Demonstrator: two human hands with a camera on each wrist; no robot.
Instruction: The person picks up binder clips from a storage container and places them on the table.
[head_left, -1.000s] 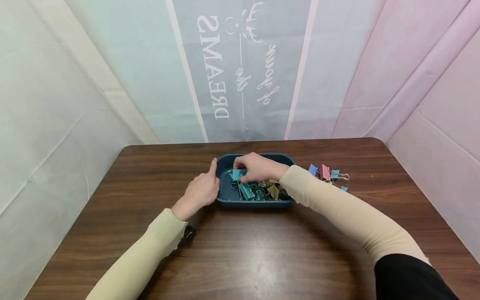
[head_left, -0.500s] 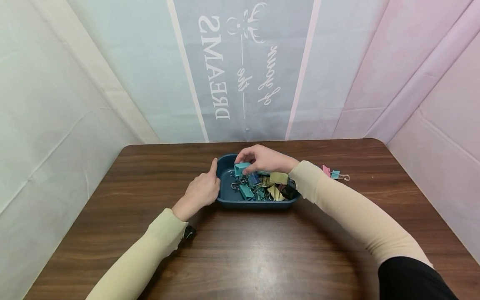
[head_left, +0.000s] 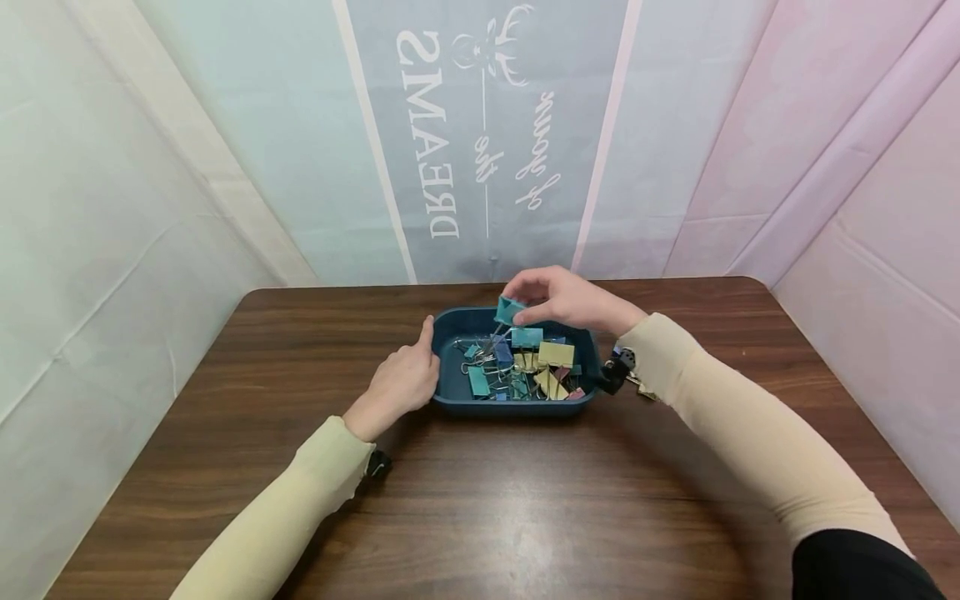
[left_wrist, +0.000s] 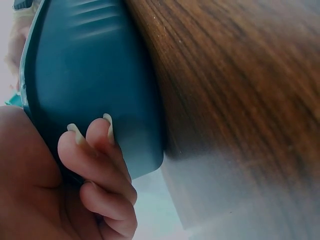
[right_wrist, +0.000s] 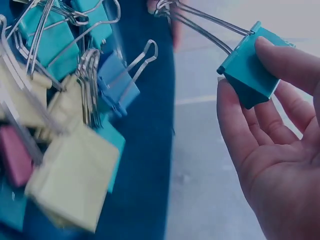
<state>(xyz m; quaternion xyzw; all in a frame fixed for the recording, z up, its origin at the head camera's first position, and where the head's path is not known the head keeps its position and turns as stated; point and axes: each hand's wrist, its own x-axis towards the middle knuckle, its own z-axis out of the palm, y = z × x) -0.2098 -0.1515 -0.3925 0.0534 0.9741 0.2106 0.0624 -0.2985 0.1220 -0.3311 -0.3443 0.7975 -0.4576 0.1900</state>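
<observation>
A dark blue bin (head_left: 517,406) holds several binder clips in teal, blue, yellow and pink. My right hand (head_left: 570,300) pinches a large teal binder clip (head_left: 509,311) by its body above the bin's far side. In the right wrist view, thumb and fingers of this hand (right_wrist: 280,165) grip the teal clip (right_wrist: 255,70), its wire handles pointing back over the bin. My left hand (head_left: 405,375) holds the bin's left end. Seen from the left wrist, that hand (left_wrist: 95,185) has bent fingers against the bin's outer wall (left_wrist: 100,65).
On the table (head_left: 487,500), right of the bin, a few clips (head_left: 647,392) are partly hidden by my right wrist and its black device (head_left: 618,370). A printed cloth (head_left: 487,167) hangs behind the table.
My right hand has lifted the teal clip from among the others, moving up and to the right. My left hand has stayed at the bin's left end.
</observation>
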